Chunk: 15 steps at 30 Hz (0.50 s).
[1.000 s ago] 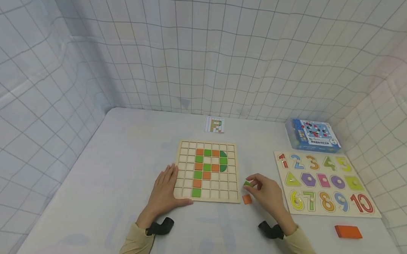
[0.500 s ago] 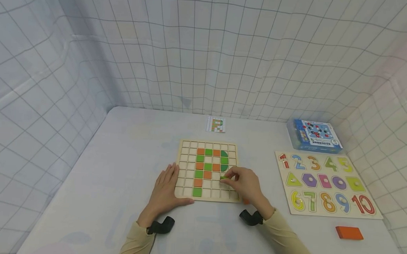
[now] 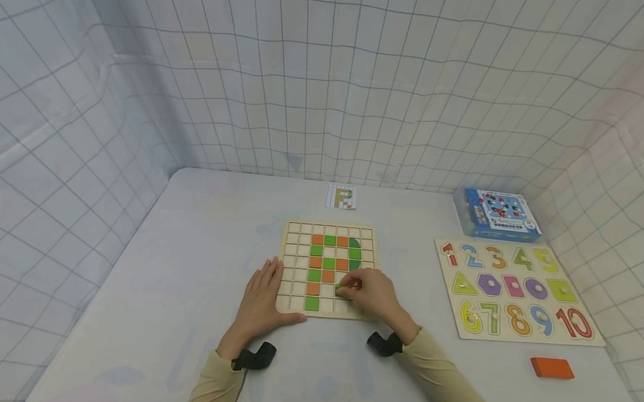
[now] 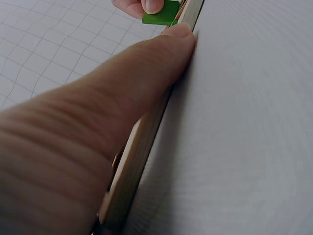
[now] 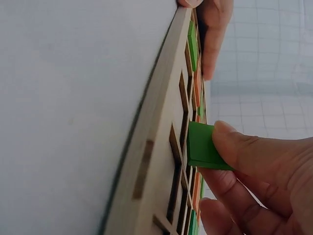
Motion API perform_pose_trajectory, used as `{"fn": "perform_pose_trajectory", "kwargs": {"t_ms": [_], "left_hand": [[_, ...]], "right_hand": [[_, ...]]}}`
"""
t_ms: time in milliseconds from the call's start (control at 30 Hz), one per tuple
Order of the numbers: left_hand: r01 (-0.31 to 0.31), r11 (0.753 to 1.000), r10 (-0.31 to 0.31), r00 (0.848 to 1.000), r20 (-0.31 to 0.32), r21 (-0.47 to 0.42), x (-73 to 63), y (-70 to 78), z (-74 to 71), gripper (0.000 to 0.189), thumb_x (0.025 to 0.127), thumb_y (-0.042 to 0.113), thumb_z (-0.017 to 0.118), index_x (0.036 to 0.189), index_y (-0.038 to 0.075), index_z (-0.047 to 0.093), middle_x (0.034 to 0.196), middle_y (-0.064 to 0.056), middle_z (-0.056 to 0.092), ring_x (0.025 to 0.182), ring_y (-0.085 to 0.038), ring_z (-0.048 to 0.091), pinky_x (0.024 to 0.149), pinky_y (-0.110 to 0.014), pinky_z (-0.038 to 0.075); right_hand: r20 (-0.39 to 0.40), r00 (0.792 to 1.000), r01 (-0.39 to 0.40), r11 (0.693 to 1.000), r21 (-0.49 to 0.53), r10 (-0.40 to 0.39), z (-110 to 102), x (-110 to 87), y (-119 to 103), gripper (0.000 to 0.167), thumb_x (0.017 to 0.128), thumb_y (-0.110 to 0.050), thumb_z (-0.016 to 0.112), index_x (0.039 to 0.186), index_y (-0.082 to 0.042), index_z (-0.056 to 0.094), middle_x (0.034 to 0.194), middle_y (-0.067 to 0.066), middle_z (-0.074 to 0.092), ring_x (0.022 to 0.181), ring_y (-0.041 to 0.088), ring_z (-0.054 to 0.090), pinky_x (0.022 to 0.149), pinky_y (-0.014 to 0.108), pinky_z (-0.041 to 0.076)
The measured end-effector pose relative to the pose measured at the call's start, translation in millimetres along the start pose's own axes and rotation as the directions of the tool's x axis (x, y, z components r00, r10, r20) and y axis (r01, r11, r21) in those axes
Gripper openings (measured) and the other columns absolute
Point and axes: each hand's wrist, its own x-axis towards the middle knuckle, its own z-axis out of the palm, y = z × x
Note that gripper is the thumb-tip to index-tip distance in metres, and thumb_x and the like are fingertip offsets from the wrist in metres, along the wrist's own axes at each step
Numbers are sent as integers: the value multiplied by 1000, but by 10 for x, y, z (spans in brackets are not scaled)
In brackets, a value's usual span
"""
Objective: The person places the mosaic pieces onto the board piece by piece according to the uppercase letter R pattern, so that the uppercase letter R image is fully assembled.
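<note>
A wooden grid board [image 3: 301,311] lies on the table, with orange and green tiles forming a letter P with a short leg. My left hand [image 3: 262,300] rests at its lower left corner, fingers extended along the left side and thumb on the front edge. Between thumb and fingers, my right hand [image 3: 373,292] pinches a green square tile [image 5: 200,142]. The tile is tilted, its edge right at the grid's cells, below and right of the lower orange tile [image 3: 327,277]. In the left wrist view the green tile [image 4: 160,14] shows beyond my left thumb [image 4: 146,63].
Behind the board lies a small pattern card [image 3: 342,196]. To the right are a number-and-shape puzzle board [image 3: 526,337], a blue box [image 3: 502,215] and an orange block [image 3: 552,368]. A gridded cloth [image 3: 326,93] hangs around the back and sides.
My right hand has carried the green tile leftward from beside the board to over its grid. The loose orange tile at the board's right is now hidden behind that hand. My left hand stays put.
</note>
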Motion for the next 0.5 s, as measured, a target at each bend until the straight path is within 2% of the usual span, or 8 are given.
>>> {"fn": "perform_pose_trajectory", "kwargs": {"t_ms": [300,500], "left_hand": [[1,1000,-1,1000,-2,-7,-1,-8,2,121,64,60,78,148,-6,20,155,-20,15,142,-32,7,113,-46,8],[-1,1000,1,1000,2,-7,-5,-6,7,121,65,59,78,148,-6,19,155,-20,14,142,-31,6,113,-46,8]], "right_hand": [[20,1000,-1,999,-42,2,18,20,13,8,80,-29,78,78,-22,73,73,-15,58,63,5,51,53,25,42],[18,999,53,978,-204,-51,25,8,0,12,79,-29,78,85,-18,78,82,-8,64,78,10,57,58,24,47]]}}
